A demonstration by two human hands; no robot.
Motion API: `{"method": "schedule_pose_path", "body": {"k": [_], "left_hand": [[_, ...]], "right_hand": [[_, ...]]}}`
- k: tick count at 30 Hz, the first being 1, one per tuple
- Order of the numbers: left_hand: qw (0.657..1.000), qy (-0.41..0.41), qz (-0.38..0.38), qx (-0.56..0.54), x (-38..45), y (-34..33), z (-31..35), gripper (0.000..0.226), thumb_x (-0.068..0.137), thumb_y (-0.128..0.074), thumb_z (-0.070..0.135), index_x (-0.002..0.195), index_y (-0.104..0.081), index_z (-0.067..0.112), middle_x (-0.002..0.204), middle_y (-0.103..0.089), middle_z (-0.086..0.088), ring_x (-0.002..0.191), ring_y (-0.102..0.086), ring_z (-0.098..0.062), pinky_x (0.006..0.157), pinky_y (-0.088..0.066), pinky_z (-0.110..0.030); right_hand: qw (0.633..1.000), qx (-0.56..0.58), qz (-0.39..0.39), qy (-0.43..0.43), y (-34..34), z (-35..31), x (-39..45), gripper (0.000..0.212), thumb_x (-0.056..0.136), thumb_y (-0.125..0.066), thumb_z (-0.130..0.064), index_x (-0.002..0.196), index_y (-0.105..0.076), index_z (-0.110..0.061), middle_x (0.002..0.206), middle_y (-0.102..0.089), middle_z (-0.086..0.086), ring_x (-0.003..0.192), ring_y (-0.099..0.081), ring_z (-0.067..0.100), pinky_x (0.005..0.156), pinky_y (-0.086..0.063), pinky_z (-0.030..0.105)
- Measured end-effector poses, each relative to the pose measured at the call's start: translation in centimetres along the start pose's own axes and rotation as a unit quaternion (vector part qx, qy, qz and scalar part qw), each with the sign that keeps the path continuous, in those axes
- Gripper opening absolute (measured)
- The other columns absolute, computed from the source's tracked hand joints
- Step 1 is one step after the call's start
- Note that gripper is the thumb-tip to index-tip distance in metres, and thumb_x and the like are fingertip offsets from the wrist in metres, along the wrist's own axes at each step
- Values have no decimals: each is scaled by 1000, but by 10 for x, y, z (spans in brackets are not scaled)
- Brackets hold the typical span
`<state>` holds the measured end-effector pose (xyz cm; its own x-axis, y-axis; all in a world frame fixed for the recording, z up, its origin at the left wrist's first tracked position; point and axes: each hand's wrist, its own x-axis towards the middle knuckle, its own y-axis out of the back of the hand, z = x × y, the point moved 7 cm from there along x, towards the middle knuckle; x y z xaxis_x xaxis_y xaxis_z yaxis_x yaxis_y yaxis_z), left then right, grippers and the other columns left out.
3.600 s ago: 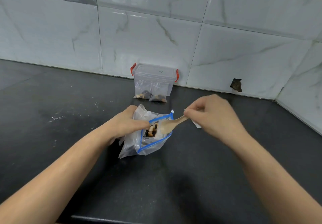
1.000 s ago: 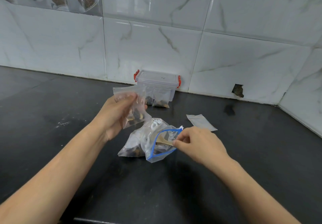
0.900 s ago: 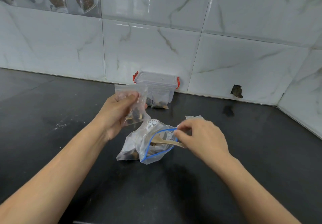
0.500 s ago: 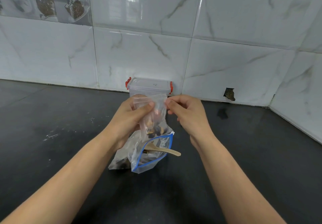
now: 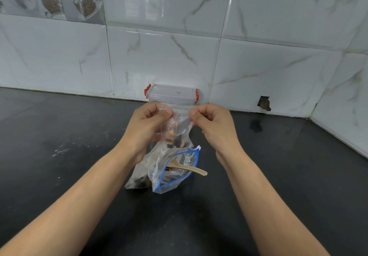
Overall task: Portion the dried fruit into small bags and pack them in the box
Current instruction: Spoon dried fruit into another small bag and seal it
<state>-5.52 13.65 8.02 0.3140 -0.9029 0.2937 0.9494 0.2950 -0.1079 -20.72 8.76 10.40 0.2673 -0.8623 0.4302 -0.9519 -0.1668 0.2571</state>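
Now the right hand (image 5: 214,125) (spoon (image 5: 189,168) dropped) joins the left hand (image 5: 148,125), fingers of both pinching the small bag (image 5: 178,128) top.

Glossy white marble-veined wall tiles (image 5: 258,66) with window reflections behind a dark black countertop (image 5: 59,136).

- Two hands in view: left hand (image 5: 148,125) and right hand (image 5: 214,125).
- One small bag (image 5: 176,128) with dried fruit in its bottom, held up between the hands.
- One large bag (image 5: 173,173) with a blue zip rim lay on the counter.
- One wooden spoon (image 5: 189,168) stuck out of the large bag.
- One clear box (image 5: 171,94) with two red clips stood at the wall.
- One hole (image 5: 264,103) in the wall tile.
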Motion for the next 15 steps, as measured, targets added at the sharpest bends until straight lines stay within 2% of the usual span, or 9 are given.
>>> {"method": "schedule_pose_path", "body": {"k": [3,5,7,10,13,15], "left_hand": [[1000,-8,11,9,1,1,0,10,89,-59,9,81,-65,10,87,-66,-14,77,-62,-26,61,-56,-33],[1000,-6,14,13,1,1,-1,14,88,-60,7,75,-65,11,80,-66,-11,71,-62,-21,56,-54,-29],[1000,1,18,8,2,2,-2,14,87,-61,6,75,-65,11,78,-67,-9,69,-62,-18,55,-53,-27],[1000,7,15,2,1,4,-3,7,87,-62,7,87,-69,6,85,-71,-11,74,-66,-18,58,-56,-29],[1000,20,18,-13,-1,6,-5,13,87,-62,11,96,-69,4,94,-73,-14,80,-68,-21,67,-59,-36],[999,29,25,-21,-2,8,-6,15,88,-61,13,98,-68,4,93,-72,-15,78,-67,-23,70,-58,-39]], "right_hand": [[1000,-13,17,-12,0,5,1,21,87,-66,-13,70,-65,-25,72,-68,-7,74,-64,10,74,-52,25],[999,-11,26,-26,0,9,0,21,86,-67,-11,70,-65,-24,71,-68,-5,76,-64,13,77,-53,29],[999,9,14,-36,0,10,0,20,87,-66,-10,71,-66,-23,71,-68,-5,72,-63,7,72,-52,23],[996,50,-29,-67,-1,12,-2,13,89,-63,-12,79,-69,-18,74,-69,-4,59,-59,-5,52,-42,4],[994,51,-29,-88,3,19,-1,11,91,-60,-11,87,-71,-12,76,-70,-1,59,-59,0,47,-39,3],[994,57,-22,-90,4,20,0,13,91,-60,-10,84,-70,-12,73,-68,-1,57,-58,0,46,-38,3]]}}
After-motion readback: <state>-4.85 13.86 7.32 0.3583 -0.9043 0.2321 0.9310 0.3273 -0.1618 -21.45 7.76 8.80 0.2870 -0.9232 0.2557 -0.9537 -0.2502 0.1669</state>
